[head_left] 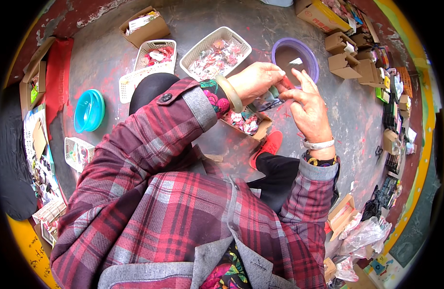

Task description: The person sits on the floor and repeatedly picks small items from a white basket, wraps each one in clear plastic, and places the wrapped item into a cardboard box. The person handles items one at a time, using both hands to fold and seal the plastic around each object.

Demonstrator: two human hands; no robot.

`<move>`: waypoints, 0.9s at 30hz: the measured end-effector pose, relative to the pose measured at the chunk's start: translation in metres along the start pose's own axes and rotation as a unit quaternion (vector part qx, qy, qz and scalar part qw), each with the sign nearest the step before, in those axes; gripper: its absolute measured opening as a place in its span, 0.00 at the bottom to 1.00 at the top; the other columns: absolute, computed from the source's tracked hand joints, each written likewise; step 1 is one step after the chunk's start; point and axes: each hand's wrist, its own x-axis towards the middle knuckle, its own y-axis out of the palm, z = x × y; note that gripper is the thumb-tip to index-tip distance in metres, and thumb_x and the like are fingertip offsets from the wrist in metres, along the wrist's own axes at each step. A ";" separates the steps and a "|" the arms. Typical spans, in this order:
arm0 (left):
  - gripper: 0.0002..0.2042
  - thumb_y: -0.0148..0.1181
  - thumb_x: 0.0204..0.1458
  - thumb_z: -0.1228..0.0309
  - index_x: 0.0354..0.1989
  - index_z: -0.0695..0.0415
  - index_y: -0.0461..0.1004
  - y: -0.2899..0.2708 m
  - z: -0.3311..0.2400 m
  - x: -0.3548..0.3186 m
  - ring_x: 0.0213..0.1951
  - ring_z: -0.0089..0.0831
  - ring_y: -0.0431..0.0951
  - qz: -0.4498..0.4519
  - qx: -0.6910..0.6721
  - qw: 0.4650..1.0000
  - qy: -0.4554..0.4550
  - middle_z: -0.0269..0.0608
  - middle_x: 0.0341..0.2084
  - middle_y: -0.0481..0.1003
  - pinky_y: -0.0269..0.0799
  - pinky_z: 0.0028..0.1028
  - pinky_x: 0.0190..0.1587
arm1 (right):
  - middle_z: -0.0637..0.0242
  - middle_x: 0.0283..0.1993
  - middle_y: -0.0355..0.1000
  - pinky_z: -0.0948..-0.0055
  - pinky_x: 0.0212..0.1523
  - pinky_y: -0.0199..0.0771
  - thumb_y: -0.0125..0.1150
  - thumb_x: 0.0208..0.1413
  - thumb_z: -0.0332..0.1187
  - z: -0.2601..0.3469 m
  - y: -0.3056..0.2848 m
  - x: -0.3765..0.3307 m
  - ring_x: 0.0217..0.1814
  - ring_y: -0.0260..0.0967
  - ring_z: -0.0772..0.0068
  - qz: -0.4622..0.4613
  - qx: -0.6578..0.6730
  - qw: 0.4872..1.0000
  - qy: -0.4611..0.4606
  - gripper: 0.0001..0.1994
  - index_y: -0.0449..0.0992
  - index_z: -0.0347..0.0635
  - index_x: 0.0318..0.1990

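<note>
A grey, red-stained floor (349,127) is spreading beneath everything. A seated person is wearing a red-and-grey plaid jacket (183,202). Ahead, a large white basket (187,62) is holding many small pink, red and clear-wrapped pieces; to its right, a purple basin (315,58) is standing near the hands. A cardboard box (264,129) is sitting below the hands, holding more red and white pieces. Off to the left, teal basins (90,111) are resting on the floor, one inside another.

The left hand (255,81) is reaching across, fingers bent and fingertips pressing together, apparently pinching a small red piece (290,83). The right hand (306,103) is facing it, thumb pointing inward and fingers partly spreading upward; whether it is gripping too, I cannot tell. The red piece is lying between the two hands, above the floor. A grey-green piece (273,90) is showing just under the left fingers, its kind too unclear to tell.
</note>
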 end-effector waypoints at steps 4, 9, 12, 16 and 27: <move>0.11 0.46 0.57 0.69 0.37 0.66 0.70 0.001 -0.001 -0.001 0.34 0.28 0.74 -0.015 0.006 1.000 0.010 0.45 0.30 0.75 0.70 0.24 0.39 | 0.51 0.57 0.62 0.65 0.60 0.55 0.45 0.38 0.20 -0.002 0.002 0.001 0.63 0.55 0.53 -0.016 0.046 0.999 0.012 0.17 0.77 0.41 0.37; 0.14 0.45 0.58 0.66 0.40 0.66 0.71 0.000 -0.010 -0.001 0.41 0.28 0.71 -0.057 -0.021 0.997 0.038 0.42 0.34 0.74 0.66 0.27 0.46 | 0.61 0.48 0.67 0.77 0.49 0.65 0.56 0.47 0.24 0.006 -0.001 0.006 0.50 0.64 0.72 -0.094 0.350 0.911 0.199 0.15 0.70 0.35 0.45; 0.14 0.45 0.58 0.65 0.40 0.64 0.72 0.005 -0.014 -0.002 0.39 0.26 0.71 -0.070 -0.059 0.995 0.046 0.39 0.32 0.74 0.66 0.25 0.44 | 0.68 0.42 0.69 0.81 0.42 0.66 0.63 0.48 0.30 0.006 0.003 0.006 0.42 0.65 0.81 -0.061 0.437 0.863 0.246 0.18 0.68 0.35 0.47; 0.14 0.46 0.57 0.63 0.41 0.62 0.71 0.008 -0.018 -0.009 0.34 0.21 0.71 -0.069 -0.036 0.997 0.003 0.37 0.34 0.74 0.66 0.22 0.37 | 0.75 0.35 0.71 0.86 0.32 0.62 0.63 0.49 0.32 0.006 0.008 0.008 0.35 0.64 0.87 -0.037 0.461 0.850 0.253 0.13 0.73 0.39 0.41; 0.14 0.59 0.50 0.62 0.41 0.57 0.71 0.009 -0.020 -0.007 0.35 0.18 0.69 -0.014 0.007 0.998 -0.053 0.30 0.33 0.73 0.64 0.22 0.38 | 0.73 0.29 0.71 0.85 0.26 0.63 0.61 0.50 0.29 -0.010 0.011 0.005 0.26 0.65 0.85 -0.144 0.531 0.800 0.241 0.06 0.74 0.40 0.35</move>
